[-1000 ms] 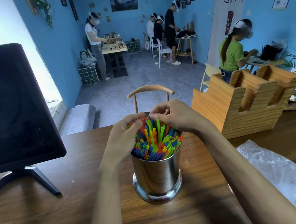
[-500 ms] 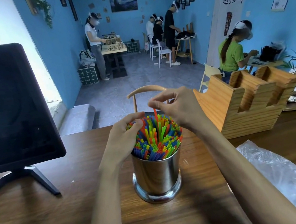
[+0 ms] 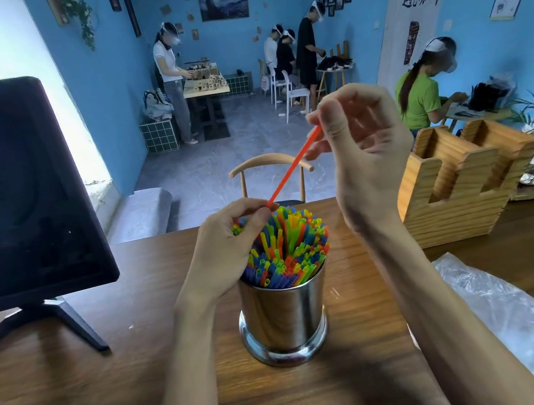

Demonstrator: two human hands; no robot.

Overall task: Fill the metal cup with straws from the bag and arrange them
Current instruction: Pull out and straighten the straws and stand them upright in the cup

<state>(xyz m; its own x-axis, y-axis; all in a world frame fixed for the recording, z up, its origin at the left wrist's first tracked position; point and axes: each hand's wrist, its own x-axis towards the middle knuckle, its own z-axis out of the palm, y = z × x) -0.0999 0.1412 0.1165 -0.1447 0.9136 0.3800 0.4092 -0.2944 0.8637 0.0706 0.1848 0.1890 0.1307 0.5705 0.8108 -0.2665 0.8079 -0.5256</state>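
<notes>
A shiny metal cup (image 3: 284, 317) stands on the wooden table (image 3: 78, 386), packed with upright coloured straws (image 3: 290, 251). My right hand (image 3: 361, 150) is raised above and right of the cup and pinches the top of a red straw (image 3: 291, 168) that slants down to the bundle's far left edge. My left hand (image 3: 227, 246) curls over the left rim and grips the straws there, its thumb by the red straw's lower end. The clear plastic bag (image 3: 527, 330) lies flat to the right, partly behind my right forearm.
A black monitor (image 3: 11, 195) on a stand fills the left of the table. A wooden slotted holder (image 3: 461, 187) sits at the right rear. A chair back (image 3: 270, 163) rises behind the table's far edge. Several people work at tables across the room.
My right hand has risen from the straw tops, drawing the red straw up and out to the right. The left hand has kept its hold at the cup's left rim.
</notes>
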